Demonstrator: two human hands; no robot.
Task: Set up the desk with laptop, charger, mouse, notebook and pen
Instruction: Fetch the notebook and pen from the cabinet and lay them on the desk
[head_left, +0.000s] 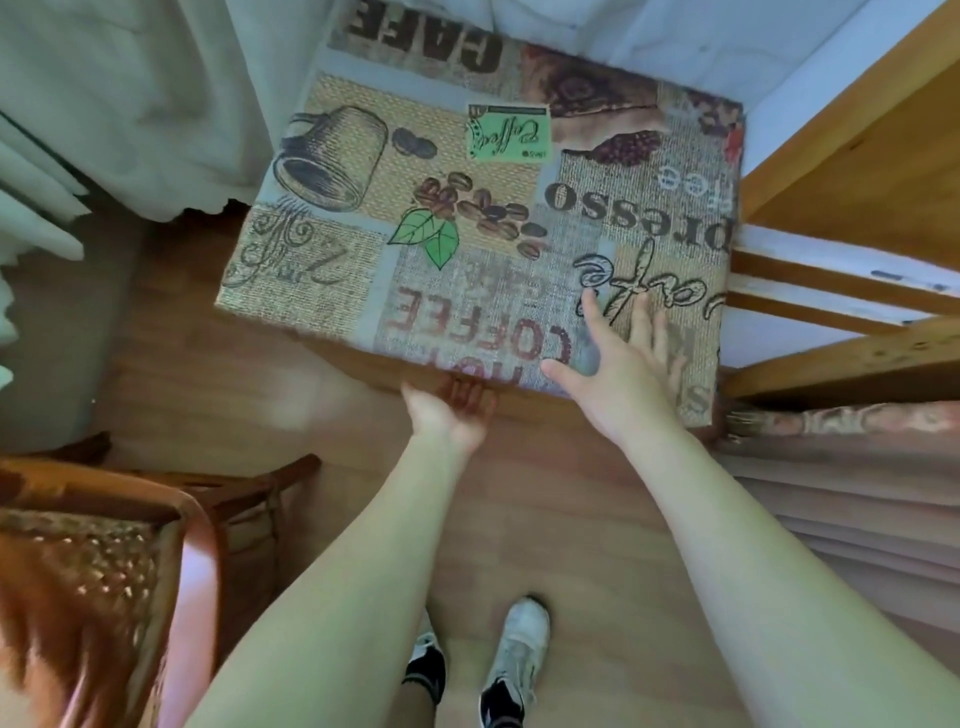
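Seen from above, a small counter (363, 291) covered with a coffee-themed cloth (467, 218) fills the middle of the view; the print shows a mug, coffee beans, green leaves and words such as "CAFE", "COFFEE" and "espresso". The right hand (626, 371) lies palm down on the cloth near the counter's near right corner, its grip open with the fingers (589, 306) spread flat and holding nothing. The left hand (451, 413) sits at the near edge of the counter, just left of the right hand, palm turned up and fingers tucked under the edge; whether they are gripping the underside or only touching it is hard to tell, since the edge hides them. Laptop, charger, mouse, notebook and pen are none of them in view, and the cloth carries nothing but the right hand. Both bare forearms reach forward from the bottom of the picture. Below them, on the wooden floor (322, 415), are two feet in shoes (519, 649), one light grey and the other mostly hidden by the left arm. A wooden chair (104, 561) with a woven patterned seat stands at the lower left, well apart from the counter. Pale curtains (130, 93) hang at the upper left, and a light wooden frame (857, 171) with horizontal rails rises just beside the counter's right side.
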